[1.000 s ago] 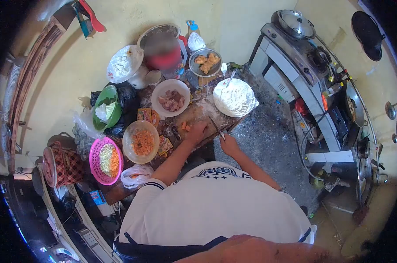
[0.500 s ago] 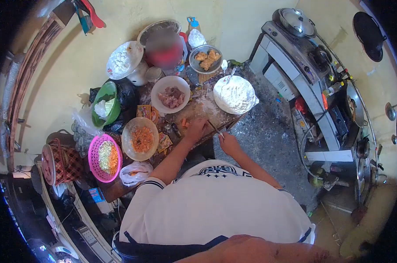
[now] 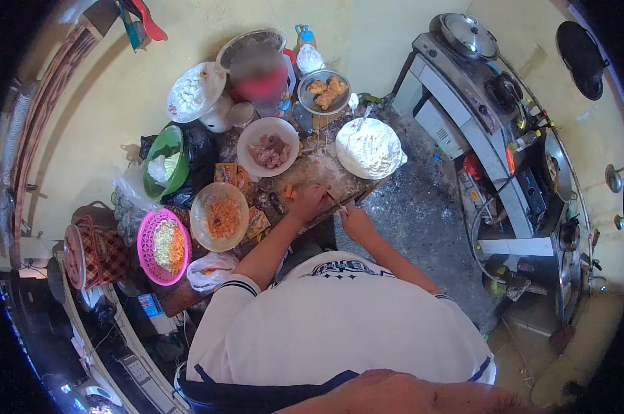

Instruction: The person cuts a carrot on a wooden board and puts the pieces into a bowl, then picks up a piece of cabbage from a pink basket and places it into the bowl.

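Orange carrot pieces (image 3: 290, 194) lie on the floured wooden table (image 3: 326, 169), pinned under the fingertips of the left hand (image 3: 308, 202); that hand is curled down over them, fingers bunched together. The right hand (image 3: 355, 222) is closed around the handle of a knife (image 3: 335, 201), whose blade reaches toward eleven o'clock from the fist, so its long axis runs from about five o'clock to eleven, the tip ending just beside the left hand. Which way the carrot itself points cannot be told, since it is small and mostly covered.

The carrot is judged stiff, light and apt to roll, so it is best held from above with knuckles kept clear of the edge. The knife is judged rigid and sharp, and is properly taken by its handle only.

At twelve o'clock from the hands a plate of raw meat (image 3: 268, 147) is seen, and at one o'clock a bowl of flour (image 3: 370, 149). At nine o'clock a bowl of shredded carrot (image 3: 220, 216) stands, with a pink basket (image 3: 162, 246) beyond it.
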Available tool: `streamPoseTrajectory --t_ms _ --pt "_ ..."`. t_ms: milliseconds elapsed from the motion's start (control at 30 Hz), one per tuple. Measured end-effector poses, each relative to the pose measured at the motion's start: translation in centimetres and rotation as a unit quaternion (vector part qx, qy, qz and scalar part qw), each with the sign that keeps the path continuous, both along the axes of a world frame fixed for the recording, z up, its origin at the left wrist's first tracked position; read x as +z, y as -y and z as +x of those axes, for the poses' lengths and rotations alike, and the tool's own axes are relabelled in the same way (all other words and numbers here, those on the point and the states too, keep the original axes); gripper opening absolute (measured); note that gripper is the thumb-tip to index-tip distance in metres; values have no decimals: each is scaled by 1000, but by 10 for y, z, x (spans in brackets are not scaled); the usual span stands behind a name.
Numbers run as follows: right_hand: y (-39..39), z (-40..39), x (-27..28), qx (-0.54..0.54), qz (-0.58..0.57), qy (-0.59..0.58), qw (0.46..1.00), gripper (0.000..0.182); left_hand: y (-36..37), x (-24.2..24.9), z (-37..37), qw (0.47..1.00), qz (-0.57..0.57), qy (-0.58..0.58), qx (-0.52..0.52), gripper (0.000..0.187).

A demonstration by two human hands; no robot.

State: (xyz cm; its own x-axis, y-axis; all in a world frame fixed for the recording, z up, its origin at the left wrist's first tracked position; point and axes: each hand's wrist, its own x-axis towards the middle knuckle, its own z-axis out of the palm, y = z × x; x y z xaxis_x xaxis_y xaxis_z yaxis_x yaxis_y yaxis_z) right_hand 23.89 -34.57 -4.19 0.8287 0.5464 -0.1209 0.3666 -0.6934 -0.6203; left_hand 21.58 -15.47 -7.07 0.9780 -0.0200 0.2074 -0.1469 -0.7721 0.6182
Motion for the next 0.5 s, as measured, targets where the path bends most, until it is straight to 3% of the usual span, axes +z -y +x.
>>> streamPoseTrajectory --t_ms 67,500 --pt "-1 -1 -1 -4 4 -24 1000 34 0 -3 -2 999 -1 36 -4 28" --pt "-4 -6 4 -6 -22 -34 999 35 5 -4 -6 1000 -3 9 28 33"
